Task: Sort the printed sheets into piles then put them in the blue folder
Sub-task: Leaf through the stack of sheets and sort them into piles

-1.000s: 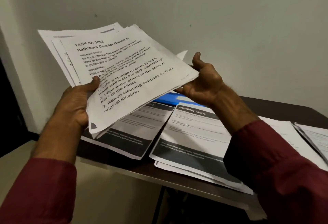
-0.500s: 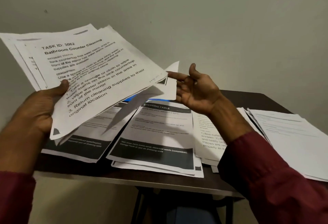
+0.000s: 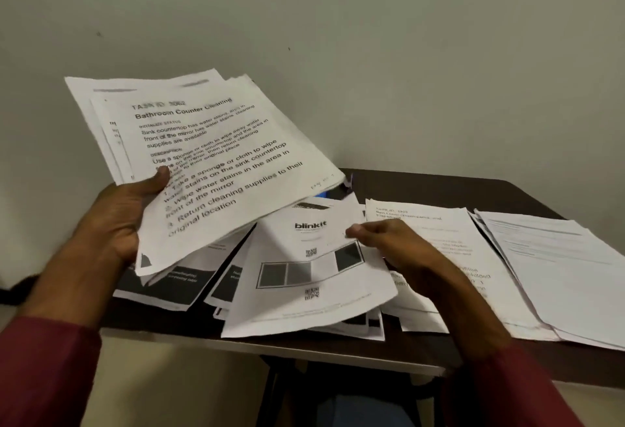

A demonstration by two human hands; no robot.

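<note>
My left hand [image 3: 125,216] grips a thick stack of printed sheets [image 3: 216,162] raised over the table's left side, thumb on the top page headed "Bathroom Counter Cleaning". My right hand [image 3: 389,244] pinches the right edge of a single "blinkit" sheet [image 3: 311,277], which lies tilted over the middle piles. Under it sit dark-banded sheets [image 3: 176,284]. A small sliver of the blue folder [image 3: 323,194] shows behind the raised stack; the rest is hidden.
The dark table [image 3: 439,186] stands against a plain wall. A text pile [image 3: 422,223] lies right of centre and another white pile [image 3: 558,274] at the far right, overhanging the front edge. The table's legs and floor show below.
My right hand, open and empty half a second ago, has come down and taken the blinkit sheet. The left hand's stack has stayed raised, and the view has shifted slightly.
</note>
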